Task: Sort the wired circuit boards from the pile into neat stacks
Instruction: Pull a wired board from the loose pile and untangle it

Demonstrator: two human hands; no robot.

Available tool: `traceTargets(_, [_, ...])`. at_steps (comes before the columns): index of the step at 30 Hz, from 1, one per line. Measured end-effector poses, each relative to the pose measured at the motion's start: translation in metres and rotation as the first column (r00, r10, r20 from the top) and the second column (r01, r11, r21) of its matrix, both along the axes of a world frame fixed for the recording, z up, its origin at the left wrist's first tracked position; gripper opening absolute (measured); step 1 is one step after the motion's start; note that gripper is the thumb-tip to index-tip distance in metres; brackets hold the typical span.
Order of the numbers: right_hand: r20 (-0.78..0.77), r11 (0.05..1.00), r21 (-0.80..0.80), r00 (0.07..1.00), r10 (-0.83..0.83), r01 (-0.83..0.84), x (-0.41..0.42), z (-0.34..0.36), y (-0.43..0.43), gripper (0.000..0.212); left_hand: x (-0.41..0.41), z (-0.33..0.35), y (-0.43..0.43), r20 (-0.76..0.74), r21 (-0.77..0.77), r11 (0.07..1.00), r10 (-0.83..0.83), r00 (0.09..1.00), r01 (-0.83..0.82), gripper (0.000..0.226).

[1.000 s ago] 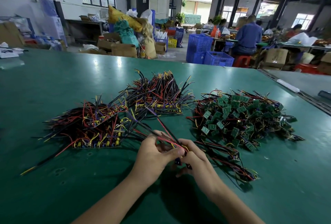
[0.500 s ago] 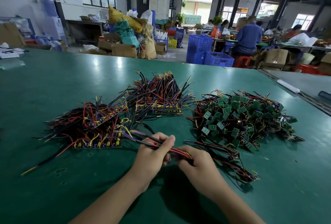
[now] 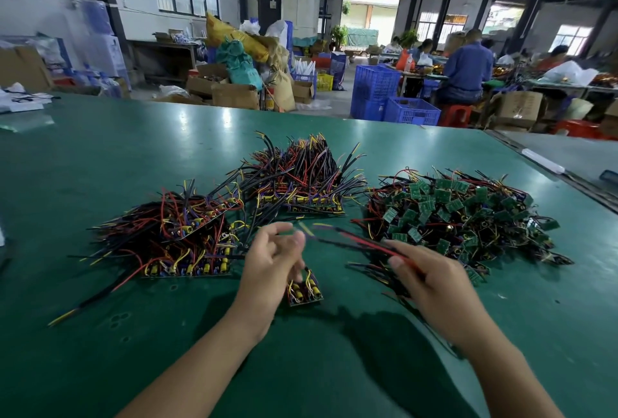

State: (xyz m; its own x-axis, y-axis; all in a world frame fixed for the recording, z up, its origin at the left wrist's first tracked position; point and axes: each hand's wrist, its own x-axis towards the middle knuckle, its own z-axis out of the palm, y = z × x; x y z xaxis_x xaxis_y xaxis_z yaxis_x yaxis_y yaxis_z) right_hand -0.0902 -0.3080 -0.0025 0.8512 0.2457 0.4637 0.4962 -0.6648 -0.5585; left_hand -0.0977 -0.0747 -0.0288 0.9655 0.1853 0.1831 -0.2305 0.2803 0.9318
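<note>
Circuit board (image 3: 306, 292) partly hidden behind blurred left hand (image 3: 267, 270).

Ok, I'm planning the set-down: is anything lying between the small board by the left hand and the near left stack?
Nothing visible lies there. Only the left hand itself spans the gap between the small board and the near left stack; table showing below it is bare.
</note>
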Motion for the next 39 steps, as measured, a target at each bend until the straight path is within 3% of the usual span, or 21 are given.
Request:
traceTargets(4, [0.011,0.981,0.010,0.981,-0.194,0.194,0.003,0.008,-0.020,0.029,0.001,-0.003,0.008,0.009,0.270,0.946,0.185,0.983,-0.180,0.030])
traceTargets(7, [-0.122,0.936,-0.268,0.956,-0.268,0.228,0.008,0.005,-0.029,0.028,0.001,-0.009,0.010,0.091,0.462,0.840,0.275,0.957,-0.285,0.010])
traceTargets(9, [-0.217,0.847,-0.489,0.911,-0.349,0.208,0.009,0.001,-0.032,0.028,0.001,-0.009,0.011,0.144,0.539,0.772,0.310,0.940,-0.338,0.009])
traceTargets(12, [-0.197,0.712,-0.648,0.844,-0.498,0.269,0.008,-0.004,-0.031,0.034,0.002,-0.009,0.016,0.183,0.655,0.660,0.334,0.925,-0.368,0.013])
traceTargets(15, [-0.124,0.724,-0.629,0.883,-0.453,0.283,0.005,-0.002,-0.027,0.054,0.001,-0.012,0.022,0.156,0.770,0.551,0.327,0.932,-0.322,0.019])
traceTargets(18, [-0.237,0.741,-0.654,0.889,-0.392,0.152,0.007,-0.005,-0.023,0.069,0.002,-0.014,0.026,0.088,0.813,0.519,0.336,0.938,-0.263,0.019])
traceTargets(23, [-0.199,0.724,-0.653,0.872,-0.447,0.222,0.010,-0.002,-0.030,0.041,0.004,-0.017,0.033,0.030,0.872,0.452,0.337,0.941,-0.189,0.024])
traceTargets(28, [-0.151,0.674,-0.697,0.869,-0.472,0.245,0.008,-0.005,-0.024,0.047,0.002,-0.018,0.041,-0.052,0.937,0.339,0.376,0.925,-0.085,0.042])
traceTargets(32, [0.103,0.843,-0.424,0.942,-0.320,0.333,0.005,-0.008,0.000,0.034,-0.002,-0.016,0.032,-0.047,0.978,0.205,0.407,0.912,-0.041,0.059])
traceTargets(33, [0.164,0.881,-0.364,0.951,-0.261,0.304,0.004,-0.011,0.006,0.028,-0.003,-0.016,0.029,-0.051,0.978,0.206,0.407,0.912,-0.038,0.061])
traceTargets(35, [0.198,0.920,-0.338,0.971,-0.134,0.196,0.000,-0.016,0.018,0.022,-0.004,-0.017,0.021,-0.079,0.948,0.315,0.393,0.916,-0.053,0.065])
traceTargets(39, [0.081,0.950,-0.311,0.995,0.051,-0.023,-0.005,-0.027,0.034,0.021,-0.003,-0.021,0.011,-0.115,0.815,0.565,0.372,0.921,-0.127,0.070])
